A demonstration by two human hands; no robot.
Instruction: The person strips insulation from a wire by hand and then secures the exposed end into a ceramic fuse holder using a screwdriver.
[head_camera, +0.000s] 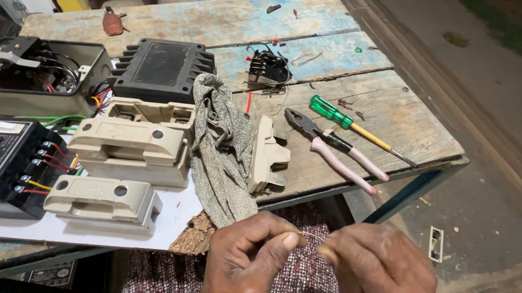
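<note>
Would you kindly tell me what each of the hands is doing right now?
Left hand: closed, pinching one end of a thin wire.
Right hand: closed, pinching the other end of it.

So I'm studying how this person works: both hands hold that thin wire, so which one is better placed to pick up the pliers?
Probably the right hand: the pliers lie on the table's right side, above it. The left hand sits further over, pinching the thin wire.

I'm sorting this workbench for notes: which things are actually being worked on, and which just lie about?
In hand:
left hand and right hand, pinching a thin wire between them.

Lying about:
pliers
green screwdriver
grey rag
cream fuse carrier
black control unit
</note>
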